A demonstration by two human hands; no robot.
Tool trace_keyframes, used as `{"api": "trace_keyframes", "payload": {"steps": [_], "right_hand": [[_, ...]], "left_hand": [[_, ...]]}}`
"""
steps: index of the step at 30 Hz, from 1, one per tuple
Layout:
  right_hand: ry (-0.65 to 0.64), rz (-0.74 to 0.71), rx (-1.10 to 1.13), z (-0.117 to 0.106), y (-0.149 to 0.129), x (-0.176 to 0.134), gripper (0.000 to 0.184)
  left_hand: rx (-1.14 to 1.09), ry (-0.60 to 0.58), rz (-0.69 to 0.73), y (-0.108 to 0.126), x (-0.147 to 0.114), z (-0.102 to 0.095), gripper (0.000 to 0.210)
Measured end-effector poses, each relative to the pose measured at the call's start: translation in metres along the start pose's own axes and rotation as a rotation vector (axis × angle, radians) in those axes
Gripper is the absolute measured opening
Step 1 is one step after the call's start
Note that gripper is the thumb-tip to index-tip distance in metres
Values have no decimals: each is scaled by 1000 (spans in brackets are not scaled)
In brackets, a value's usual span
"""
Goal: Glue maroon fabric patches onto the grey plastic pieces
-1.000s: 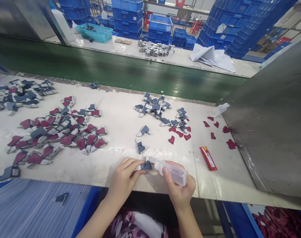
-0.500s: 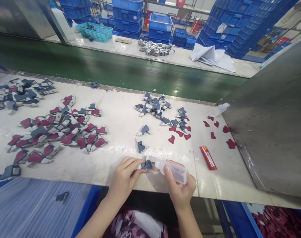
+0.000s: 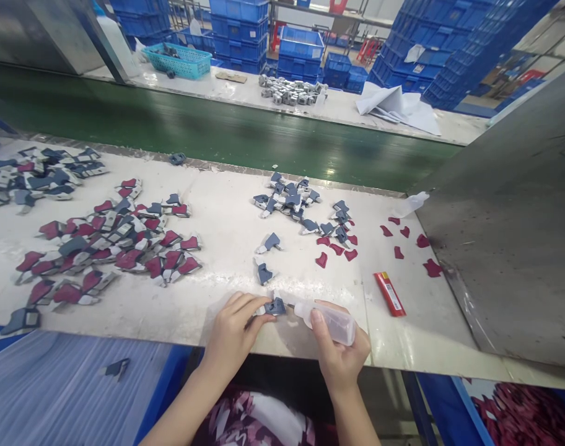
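Between thumb and fingers, my left hand [image 3: 236,325] pinches a small grey-and-white plastic part [image 3: 275,306] just above the worktable. My right hand [image 3: 341,350] is wrapped round a translucent squeeze bottle [image 3: 336,322], held tilted with its thin dark tip pointing left at the part. A small gap seems to separate tip and part. Two similar loose grey parts, one nearer [image 3: 264,273] and one farther [image 3: 269,242], lie just beyond my left hand. Behind them is a heap of grey-and-white parts [image 3: 292,198], with several loose red pieces [image 3: 337,249] at its right.
A red packet [image 3: 389,294] lies right of my right hand, near a metal panel [image 3: 510,235]. Parts with red faces [image 3: 124,241] are heaped at left. Beyond the table runs a green conveyor belt [image 3: 208,124]. A blue bin [image 3: 450,409] holding red pieces stands at lower right.
The bottle in my right hand has shifted slightly right, and its tip has drawn back a little from the grey part. My left hand stays nearly in place.
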State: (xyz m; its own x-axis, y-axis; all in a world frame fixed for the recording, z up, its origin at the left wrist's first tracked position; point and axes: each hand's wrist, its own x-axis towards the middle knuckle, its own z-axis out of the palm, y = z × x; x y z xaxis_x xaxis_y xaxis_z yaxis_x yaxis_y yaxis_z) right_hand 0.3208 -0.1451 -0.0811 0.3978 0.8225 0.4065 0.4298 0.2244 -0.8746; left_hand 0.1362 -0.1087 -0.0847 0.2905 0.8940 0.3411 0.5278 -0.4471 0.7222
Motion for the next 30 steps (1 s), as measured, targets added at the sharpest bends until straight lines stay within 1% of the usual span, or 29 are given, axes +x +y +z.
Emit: {"api": "trace_keyframes", "payload": {"steps": [8, 11, 13, 17, 19, 23, 27, 30], "right_hand": [[41, 0, 9, 0, -7, 0, 4], [64, 22, 25, 0, -8, 0, 7], [87, 57, 51, -1, -7, 0, 10], [145, 184, 131, 1, -6, -1, 15], [118, 215, 147, 3, -8, -2, 16], [1, 242, 148, 12, -16, -2, 19], [6, 347, 149, 19, -23, -2, 24], [9, 363, 155, 20, -25, -3, 25]], "left_hand": [[6, -20, -21, -1, -1, 0, 20], [-3, -22, -44, 0, -1, -1, 18], [-12, -25, -67, 0, -1, -1, 17], [-14, -33, -94, 1, -1, -2, 17], [-14, -35, -99, 1, -1, -2, 19], [-22, -26, -99, 1, 0, -2, 22], [-28, -19, -84, 2, 0, -2, 22], [-28, -15, -74, 3, 0, -3, 23]]}}
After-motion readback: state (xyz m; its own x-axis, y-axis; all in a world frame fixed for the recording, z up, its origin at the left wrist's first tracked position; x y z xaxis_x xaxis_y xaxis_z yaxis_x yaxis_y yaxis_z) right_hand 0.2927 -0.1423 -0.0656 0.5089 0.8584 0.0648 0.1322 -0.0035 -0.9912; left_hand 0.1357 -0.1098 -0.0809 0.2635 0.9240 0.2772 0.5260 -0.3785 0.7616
